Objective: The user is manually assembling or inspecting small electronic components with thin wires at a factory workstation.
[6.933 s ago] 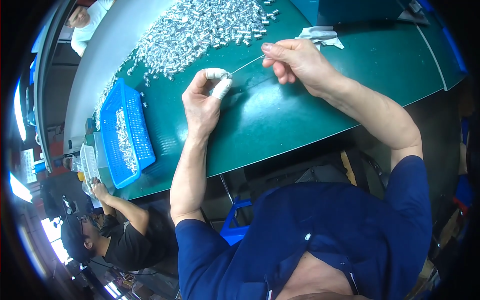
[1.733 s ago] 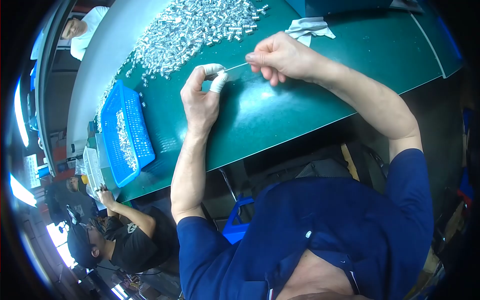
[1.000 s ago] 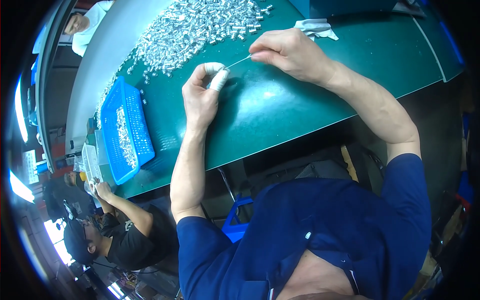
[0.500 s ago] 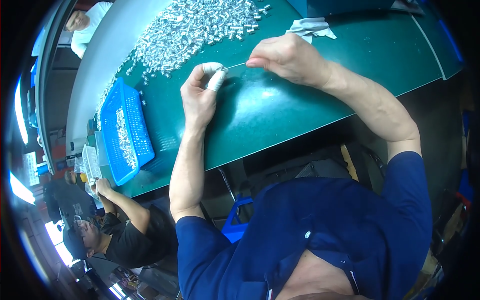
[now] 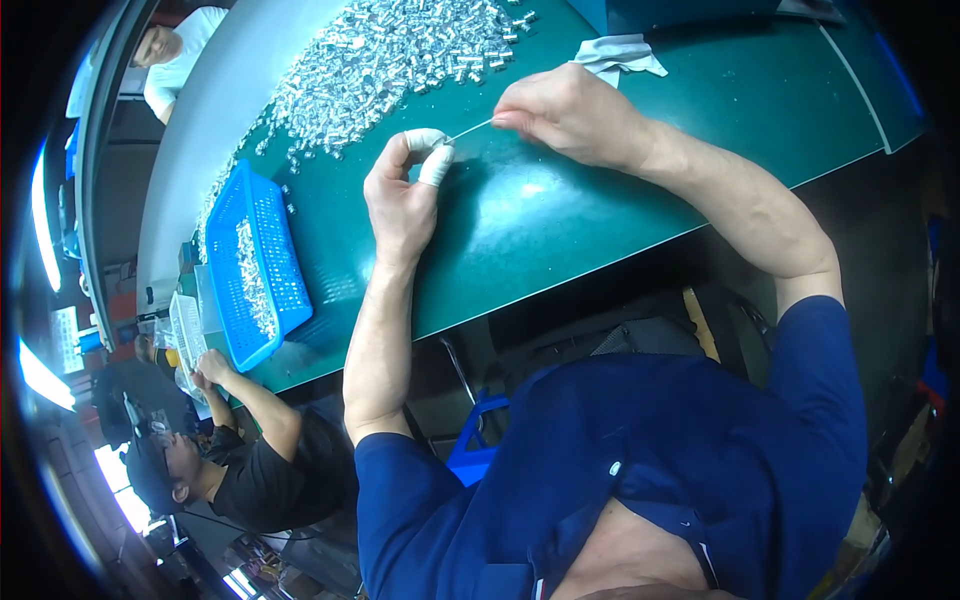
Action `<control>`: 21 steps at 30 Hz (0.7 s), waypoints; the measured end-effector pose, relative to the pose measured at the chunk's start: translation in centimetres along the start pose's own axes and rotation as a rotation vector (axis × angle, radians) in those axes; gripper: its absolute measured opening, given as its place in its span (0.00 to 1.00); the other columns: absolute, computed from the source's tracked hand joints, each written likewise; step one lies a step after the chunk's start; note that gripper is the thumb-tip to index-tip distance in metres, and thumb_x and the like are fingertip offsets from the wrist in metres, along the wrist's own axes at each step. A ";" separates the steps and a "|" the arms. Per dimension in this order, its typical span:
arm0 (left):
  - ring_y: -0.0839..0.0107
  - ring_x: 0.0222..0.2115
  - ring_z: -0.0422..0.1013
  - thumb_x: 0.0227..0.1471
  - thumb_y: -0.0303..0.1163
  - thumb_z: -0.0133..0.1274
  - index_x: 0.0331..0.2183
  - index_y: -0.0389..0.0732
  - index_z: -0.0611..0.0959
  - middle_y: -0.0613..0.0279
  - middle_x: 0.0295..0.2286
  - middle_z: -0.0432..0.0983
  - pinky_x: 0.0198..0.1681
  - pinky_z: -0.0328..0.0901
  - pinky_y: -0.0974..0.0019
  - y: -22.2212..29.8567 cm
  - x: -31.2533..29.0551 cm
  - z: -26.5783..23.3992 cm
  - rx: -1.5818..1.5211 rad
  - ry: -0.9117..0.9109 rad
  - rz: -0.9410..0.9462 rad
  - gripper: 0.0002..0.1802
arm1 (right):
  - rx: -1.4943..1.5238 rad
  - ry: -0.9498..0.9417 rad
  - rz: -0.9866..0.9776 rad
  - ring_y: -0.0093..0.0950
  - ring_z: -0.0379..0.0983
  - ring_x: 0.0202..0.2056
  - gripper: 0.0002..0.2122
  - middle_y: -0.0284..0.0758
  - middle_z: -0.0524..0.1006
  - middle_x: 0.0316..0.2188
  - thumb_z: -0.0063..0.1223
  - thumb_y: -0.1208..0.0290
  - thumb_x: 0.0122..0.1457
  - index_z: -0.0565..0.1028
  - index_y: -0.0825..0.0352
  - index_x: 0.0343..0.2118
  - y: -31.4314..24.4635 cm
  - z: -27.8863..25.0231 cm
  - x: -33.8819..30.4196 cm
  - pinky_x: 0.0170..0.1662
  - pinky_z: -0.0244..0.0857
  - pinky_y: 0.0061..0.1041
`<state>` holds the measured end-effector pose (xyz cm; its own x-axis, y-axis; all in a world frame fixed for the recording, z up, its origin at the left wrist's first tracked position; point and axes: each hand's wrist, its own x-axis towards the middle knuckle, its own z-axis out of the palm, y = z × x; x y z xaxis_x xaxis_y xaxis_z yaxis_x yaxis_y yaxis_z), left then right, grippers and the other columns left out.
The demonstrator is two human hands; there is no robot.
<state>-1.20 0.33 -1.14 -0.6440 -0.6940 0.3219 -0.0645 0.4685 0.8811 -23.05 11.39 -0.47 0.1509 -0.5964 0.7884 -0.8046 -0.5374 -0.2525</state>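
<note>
My left hand (image 5: 402, 205) is raised over the green table, its thumb and forefinger wrapped in white coverings and pinched together. Whatever sits between those fingertips is too small to make out. My right hand (image 5: 572, 116) is closed around one end of a thin, light-coloured rod (image 5: 472, 130). The rod slants down to the left, and its far end meets my left fingertips. Beyond both hands lies a heap of small silvery metal cylinders (image 5: 395, 75), spread on the table.
Left of my left forearm, a blue perforated basket (image 5: 290, 290) holds more small metal pieces. A whitish cloth (image 5: 620, 55) lies beyond my right hand, near a dark blue box (image 5: 690, 14). At the left, a co-worker in black (image 5: 285, 470) works at the table; another person (image 5: 180, 65) stands farther off.
My hands keep the same hold, with the rod still between them and only slight shifts. The co-worker at the left has moved their head and hands a little.
</note>
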 end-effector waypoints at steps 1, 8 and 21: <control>0.77 0.33 0.74 0.53 0.24 0.62 0.37 0.35 0.82 0.65 0.32 0.80 0.40 0.69 0.72 -0.2 -0.1 -0.1 0.189 0.006 0.133 0.08 | 0.365 -0.192 0.489 0.25 0.79 0.25 0.13 0.34 0.79 0.23 0.56 0.62 0.63 0.78 0.71 0.32 -0.7 -0.4 0.2 0.26 0.69 0.20; 0.76 0.33 0.75 0.54 0.24 0.61 0.37 0.34 0.82 0.64 0.32 0.80 0.41 0.69 0.72 0.0 0.1 0.0 -0.044 0.006 -0.050 0.08 | 0.588 -0.178 0.671 0.23 0.79 0.25 0.14 0.33 0.79 0.23 0.56 0.61 0.63 0.78 0.70 0.31 -0.2 -0.2 -0.2 0.24 0.69 0.19; 0.76 0.33 0.75 0.53 0.23 0.61 0.38 0.35 0.82 0.66 0.33 0.80 0.40 0.69 0.72 0.1 -0.1 0.0 0.216 0.012 0.150 0.08 | 0.921 -0.301 1.073 0.22 0.76 0.19 0.13 0.33 0.77 0.20 0.55 0.61 0.63 0.79 0.69 0.31 0.0 0.0 -0.3 0.24 0.67 0.21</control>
<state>-1.19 0.46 -1.09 -0.6498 -0.6137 0.4485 -0.1312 0.6717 0.7291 -23.10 11.57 -0.69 -0.0705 -0.9895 -0.1262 0.0262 0.1246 -0.9919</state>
